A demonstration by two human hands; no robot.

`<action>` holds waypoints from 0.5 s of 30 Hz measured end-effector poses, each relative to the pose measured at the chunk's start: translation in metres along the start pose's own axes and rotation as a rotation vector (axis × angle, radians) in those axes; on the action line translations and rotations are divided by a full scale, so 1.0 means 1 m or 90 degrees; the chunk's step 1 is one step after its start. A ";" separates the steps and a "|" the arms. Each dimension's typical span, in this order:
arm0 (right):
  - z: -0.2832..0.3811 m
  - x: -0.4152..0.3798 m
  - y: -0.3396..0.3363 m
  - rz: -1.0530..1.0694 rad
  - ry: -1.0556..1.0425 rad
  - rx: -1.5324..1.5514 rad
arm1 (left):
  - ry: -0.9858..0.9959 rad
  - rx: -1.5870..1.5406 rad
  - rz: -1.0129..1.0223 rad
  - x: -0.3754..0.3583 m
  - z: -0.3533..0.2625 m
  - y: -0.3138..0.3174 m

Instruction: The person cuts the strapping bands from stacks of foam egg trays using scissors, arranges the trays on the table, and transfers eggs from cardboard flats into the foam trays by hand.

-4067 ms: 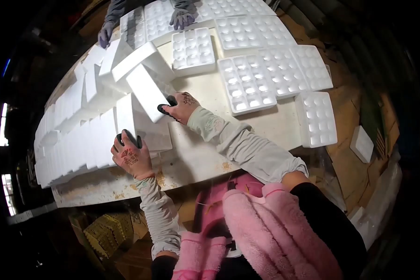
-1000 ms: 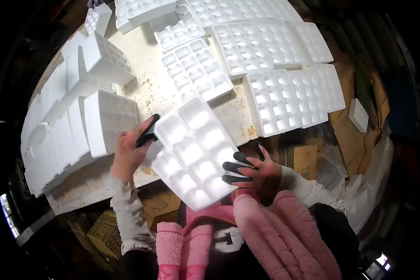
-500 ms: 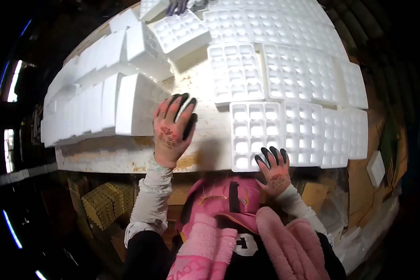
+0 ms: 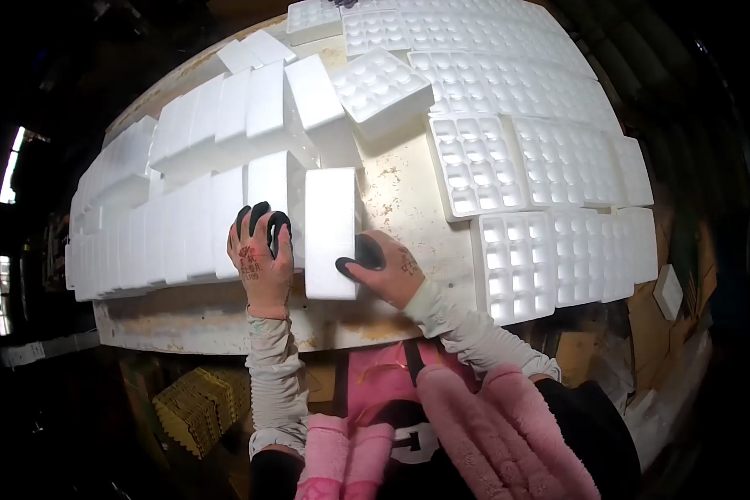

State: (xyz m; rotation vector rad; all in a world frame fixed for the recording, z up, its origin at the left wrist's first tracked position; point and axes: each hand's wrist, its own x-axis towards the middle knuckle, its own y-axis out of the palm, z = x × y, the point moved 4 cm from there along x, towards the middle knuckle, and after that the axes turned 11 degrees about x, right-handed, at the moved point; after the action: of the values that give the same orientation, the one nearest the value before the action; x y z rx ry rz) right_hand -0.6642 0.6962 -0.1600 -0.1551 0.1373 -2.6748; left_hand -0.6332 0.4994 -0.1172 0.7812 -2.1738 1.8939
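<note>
right hand (image 4: 392, 267) grips the white tray (image 4: 330, 225), long side pointing away; left hand (image 4: 262, 265), fingers spread, is just left.

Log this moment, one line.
Left hand: at standing foam trays | right hand: gripping upright foam tray | cavity-up foam trays: right side of table

Plain white face on the foam tray (image 4: 332, 233), grids of hollows across other white trays (image 4: 518, 265), off-white tabletop (image 4: 400, 187) flecked brown, left hand (image 4: 259, 265) and right hand (image 4: 389, 271) in salmon-pink gloves (image 4: 265, 293) with dark red print and black-tipped fingers (image 4: 278, 225), pale grey sleeves (image 4: 275, 375), pink towel (image 4: 508, 425), black clothing (image 4: 596, 429)
</note>
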 end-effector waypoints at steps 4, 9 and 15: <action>0.045 -0.051 -0.055 0.028 0.025 -0.100 | 0.045 0.003 0.009 -0.003 0.002 -0.012; -0.007 -0.057 -0.065 0.108 -0.164 -0.644 | 0.036 0.067 0.007 -0.007 -0.003 -0.005; -0.101 -0.023 -0.060 0.048 -0.054 -0.898 | 0.118 0.089 -0.007 -0.024 -0.009 -0.026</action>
State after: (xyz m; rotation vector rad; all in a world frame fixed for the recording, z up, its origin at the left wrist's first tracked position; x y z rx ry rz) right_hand -0.6835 0.7671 -0.2548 -0.6425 1.8721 -1.9741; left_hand -0.6026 0.5127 -0.1035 0.6108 -1.9422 2.0420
